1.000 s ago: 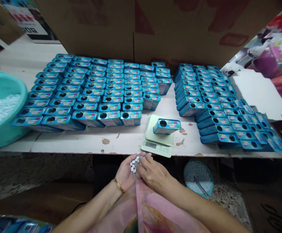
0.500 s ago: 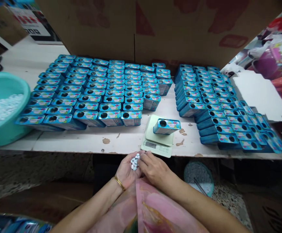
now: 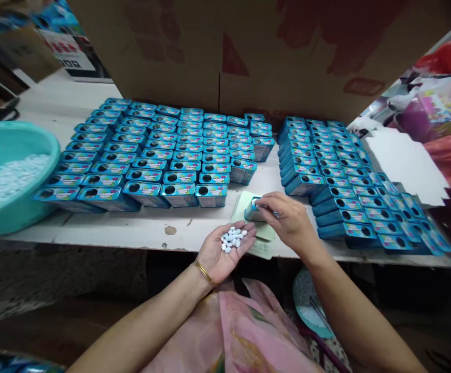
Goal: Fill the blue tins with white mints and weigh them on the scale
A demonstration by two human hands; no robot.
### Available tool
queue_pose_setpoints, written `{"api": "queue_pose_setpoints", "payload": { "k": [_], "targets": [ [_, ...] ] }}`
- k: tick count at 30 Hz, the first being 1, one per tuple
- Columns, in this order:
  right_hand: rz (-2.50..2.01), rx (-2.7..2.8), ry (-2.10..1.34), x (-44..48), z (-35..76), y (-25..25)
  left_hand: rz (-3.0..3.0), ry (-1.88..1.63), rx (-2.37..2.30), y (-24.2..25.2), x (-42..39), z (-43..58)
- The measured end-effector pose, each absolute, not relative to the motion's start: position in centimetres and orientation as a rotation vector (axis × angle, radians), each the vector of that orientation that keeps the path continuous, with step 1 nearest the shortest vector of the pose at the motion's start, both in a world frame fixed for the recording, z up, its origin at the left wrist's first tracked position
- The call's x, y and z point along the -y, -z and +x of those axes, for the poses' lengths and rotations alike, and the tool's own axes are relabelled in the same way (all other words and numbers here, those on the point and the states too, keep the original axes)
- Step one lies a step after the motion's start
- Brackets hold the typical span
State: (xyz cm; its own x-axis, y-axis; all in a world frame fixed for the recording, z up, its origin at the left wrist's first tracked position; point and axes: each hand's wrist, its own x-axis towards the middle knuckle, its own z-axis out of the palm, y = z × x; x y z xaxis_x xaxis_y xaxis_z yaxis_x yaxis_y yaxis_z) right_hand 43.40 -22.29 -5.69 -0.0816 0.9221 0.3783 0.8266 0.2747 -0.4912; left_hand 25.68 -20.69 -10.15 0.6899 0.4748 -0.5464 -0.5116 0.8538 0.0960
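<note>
My left hand (image 3: 225, 251) is palm up, cupped under a small pile of white and pale-blue candies (image 3: 233, 238). At the hole in the top of a blue candy tin (image 3: 251, 211), my right hand (image 3: 283, 217) has its fingertips pinched together. What they hold is hidden. The tin stands upright on a pale-green kitchen scale (image 3: 241, 204), partly behind my right hand. My left fingertips are just in front of the scale, covering part of its display.
Rows of blue tins (image 3: 182, 166) stand behind and to the left; another block of tins (image 3: 338, 178) is at the right. A turquoise basin (image 3: 19, 217) of candies sits at the left. A large cardboard box (image 3: 194, 57) walls off the back. Below is another tub (image 3: 307, 295).
My right hand has moved from the candies in my left palm up and right to the tin on the scale. My left hand has opened flatter and shifted slightly right and up.
</note>
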Motion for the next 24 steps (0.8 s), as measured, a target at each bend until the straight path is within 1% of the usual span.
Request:
{"api": "queue_pose_setpoints", "payload": {
  "k": [4, 8, 12, 16, 24],
  "targets": [
    [-1.579, 1.910, -0.175, 22.6, 44.0, 5.8, -0.098, -0.535, -0.619, 10.6, 21.3, 24.9],
    [-1.531, 1.959, -0.184, 25.3, 41.2, 6.6, -0.135, -0.492, -0.611, 11.6, 22.6, 24.1],
    [-1.541, 2.317, -0.260, 29.0, 36.5, 9.6, -0.179, -0.479, -0.638, 12.5, 23.8, 23.3],
    [-1.540, 2.461, -0.243, 30.9, 34.5, 12.2, -0.145, -0.408, -0.739, 13.2, 24.6, 22.3],
    [-1.468, 2.267, -0.527, 30.3, 35.6, 11.7, -0.192, -0.397, -0.668, 14.0, 25.0, 21.9]
  ]
}}
